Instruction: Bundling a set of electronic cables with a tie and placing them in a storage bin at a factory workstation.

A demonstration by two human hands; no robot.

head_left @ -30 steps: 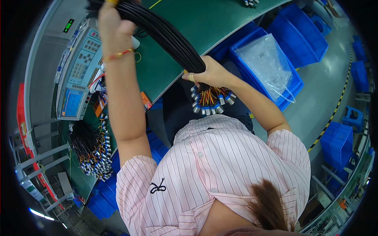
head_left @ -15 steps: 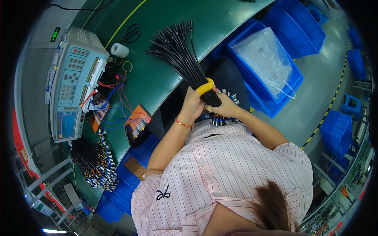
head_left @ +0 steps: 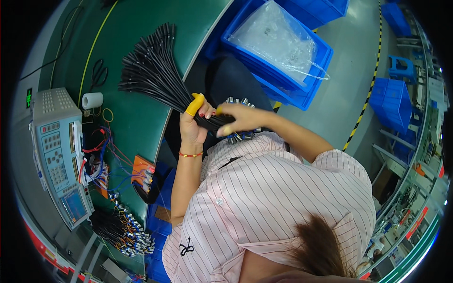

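Observation:
A thick bundle of black cables [head_left: 163, 78] fans out over the edge of the green bench. My left hand [head_left: 192, 129] is closed around it, with a yellow finger cot [head_left: 194, 104] on the thumb. Close to the bundle's lower end is my right hand [head_left: 243, 118], slightly blurred, its thumb and fingers apart beside the cables; whether it touches them is hard to see. Silver connectors with blue parts [head_left: 243, 136] show around and below the right hand, above my lap.
On the green bench [head_left: 137, 113] stand a test instrument with a screen [head_left: 59, 155], a white roll [head_left: 92, 100], black scissors [head_left: 98, 73] and an orange board with wires [head_left: 141, 172]. Another cable bundle [head_left: 122, 226] lies nearer. A blue crate with clear plastic bags [head_left: 278, 42] is at the right.
My view has swung, so the bench and crates sit further left. The right hand has loosened from the lower bundle and its fingers have spread; the left keeps its hold.

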